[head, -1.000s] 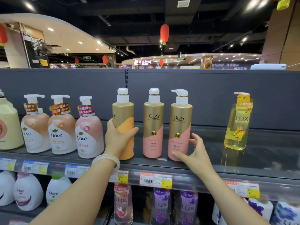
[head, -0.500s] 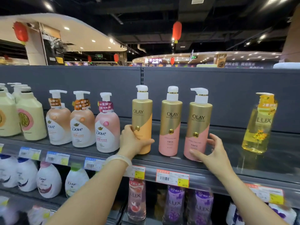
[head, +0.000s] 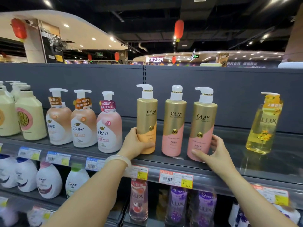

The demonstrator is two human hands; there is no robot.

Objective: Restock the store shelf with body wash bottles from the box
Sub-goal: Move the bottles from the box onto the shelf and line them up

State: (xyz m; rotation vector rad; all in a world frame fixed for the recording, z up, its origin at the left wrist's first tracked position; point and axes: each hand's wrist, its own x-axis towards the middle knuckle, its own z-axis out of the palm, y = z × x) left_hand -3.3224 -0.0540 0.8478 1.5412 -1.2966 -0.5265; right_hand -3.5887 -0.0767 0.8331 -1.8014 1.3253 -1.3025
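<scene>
We have three Olay pump bottles standing upright on the top shelf at centre frame. Our left hand wraps the lower body of the gold-and-orange bottle, fingers closed round it. Our right hand cups the base of the right pink bottle, thumb in front, fingers curled behind, loosely closed. The middle pink bottle stands free between them. We judge these bottles rigid, smooth and fairly heavy when full, tall enough to tip. Grip low on the body, not by the pump head. No box is in view.
</scene>
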